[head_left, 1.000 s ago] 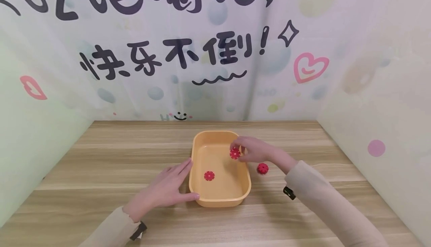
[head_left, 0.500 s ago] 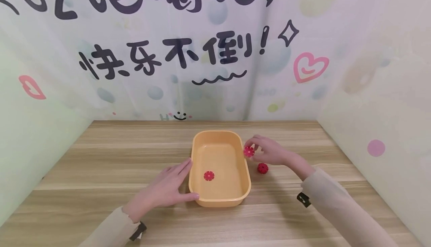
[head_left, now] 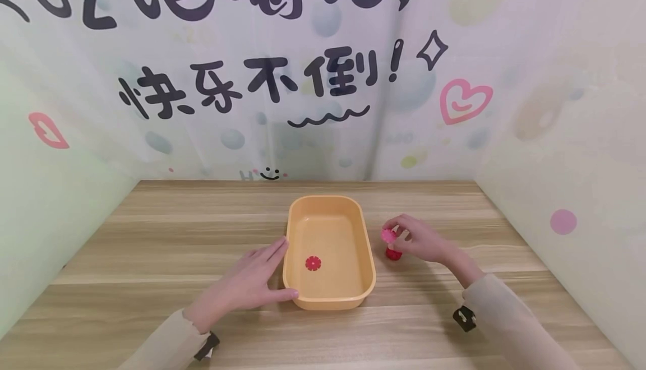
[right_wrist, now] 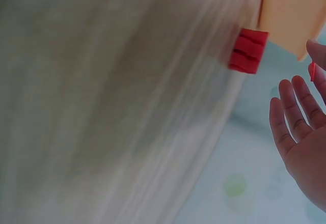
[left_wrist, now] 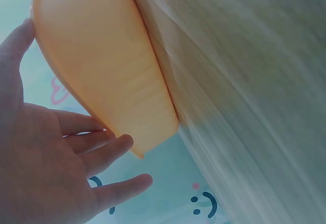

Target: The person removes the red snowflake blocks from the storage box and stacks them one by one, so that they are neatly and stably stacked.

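Observation:
My right hand (head_left: 419, 239) pinches a pink-red notched disc (head_left: 388, 236) between thumb and finger, just above a short stack of red notched discs (head_left: 393, 254). In the right wrist view the stack (right_wrist: 248, 51) stands on the table, apart from the held disc (right_wrist: 312, 72). To its left is a yellow-orange rectangular tub (head_left: 330, 304) with rounded corners. One red notched disc (head_left: 313, 263) lies flat on the tub's floor. With fingers straight, my left hand (head_left: 247, 280) rests against the tub's left rim, as the left wrist view shows with the hand (left_wrist: 56, 158) beside the tub wall.
The wood-grain table (head_left: 166, 235) runs back to a printed white curtain (head_left: 212, 146) with black lettering. Pale walls stand at the left and right (head_left: 565, 151). Both wrists wear dark straps (head_left: 464, 318).
My right hand has moved right from over the tub, carrying the disc, and then lower towards the stack. The left hand, the tub and the disc inside it have stayed in place.

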Demonstrator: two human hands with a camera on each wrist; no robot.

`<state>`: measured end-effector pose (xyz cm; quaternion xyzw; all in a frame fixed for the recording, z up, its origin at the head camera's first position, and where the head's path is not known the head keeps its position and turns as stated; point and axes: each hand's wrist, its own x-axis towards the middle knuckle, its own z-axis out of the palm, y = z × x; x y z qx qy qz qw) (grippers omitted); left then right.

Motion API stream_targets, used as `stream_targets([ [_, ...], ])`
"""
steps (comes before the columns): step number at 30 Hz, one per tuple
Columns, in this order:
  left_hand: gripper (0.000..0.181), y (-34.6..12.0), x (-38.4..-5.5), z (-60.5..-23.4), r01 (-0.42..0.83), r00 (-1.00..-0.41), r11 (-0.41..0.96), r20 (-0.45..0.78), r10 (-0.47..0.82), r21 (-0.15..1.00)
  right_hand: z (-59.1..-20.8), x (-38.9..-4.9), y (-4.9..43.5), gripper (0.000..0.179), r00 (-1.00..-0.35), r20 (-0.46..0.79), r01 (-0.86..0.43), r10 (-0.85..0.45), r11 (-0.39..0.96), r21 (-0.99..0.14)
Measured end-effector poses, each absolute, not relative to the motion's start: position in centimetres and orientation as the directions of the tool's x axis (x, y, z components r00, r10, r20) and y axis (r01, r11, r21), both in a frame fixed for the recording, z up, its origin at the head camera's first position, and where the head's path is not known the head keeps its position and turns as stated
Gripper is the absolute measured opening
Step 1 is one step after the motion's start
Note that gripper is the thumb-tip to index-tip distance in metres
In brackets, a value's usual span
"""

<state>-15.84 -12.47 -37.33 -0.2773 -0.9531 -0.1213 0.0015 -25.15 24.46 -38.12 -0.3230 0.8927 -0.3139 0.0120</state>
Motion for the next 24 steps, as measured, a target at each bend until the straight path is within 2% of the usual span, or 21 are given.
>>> stream_targets([
  [8, 0.096, -12.4, -15.9, -37.5, 0.524, -0.850, 0.821, 0.067, 0.523, 0.227, -39.7, -25.2, 25.8, 0.030, -0.759, 0.176, -0.583, -0.627, 0.533, -0.614],
  [15, 0.095, -12.4, -16.0, -37.5, 0.521, -0.851, 0.821, 0.061, 0.522, 0.232, -39.4, -25.0, 26.5, 0.029, -0.762, 0.098, -0.535, -0.640, 0.537, -0.652],
  [24, 0.095, -12.4, -15.9, -37.5, 0.516, -0.853, 0.821, 0.064, 0.518, 0.243, -39.8, -25.3, 27.0, 0.031, -0.724, 0.043, -0.535, -0.689, 0.521, -0.665],
])
